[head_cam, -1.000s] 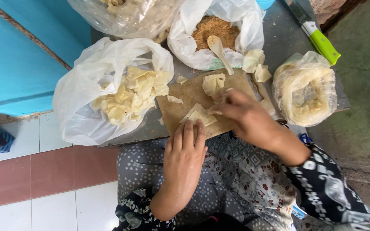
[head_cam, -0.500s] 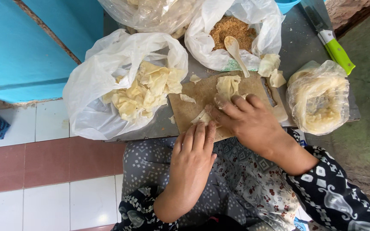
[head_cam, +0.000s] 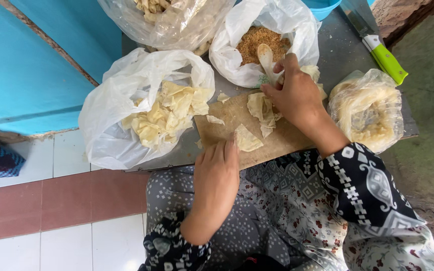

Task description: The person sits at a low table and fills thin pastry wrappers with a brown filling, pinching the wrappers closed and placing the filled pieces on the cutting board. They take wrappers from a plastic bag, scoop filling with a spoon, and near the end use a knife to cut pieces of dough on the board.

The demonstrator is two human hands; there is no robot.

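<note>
Resting flat with fingers together, the left hand (head_cam: pixel 217 175) steadies the folded wrapper (head_cam: pixel 247 139) on the wooden board (head_cam: pixel 227 118). The right hand (head_cam: pixel 293 93) has its grip closed on the spoon (head_cam: pixel 267 57) by the bag of brown filling (head_cam: pixel 262 40), close for scooping.

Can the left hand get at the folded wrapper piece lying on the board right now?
Probably yes: the left hand lies flat at the cutting board's near edge, fingers right beside the folded wrapper, with nothing between them.

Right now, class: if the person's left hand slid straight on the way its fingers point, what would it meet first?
The left hand points at the folded wrapper lying on the wooden board; its fingertips are nearly touching it already.
</note>
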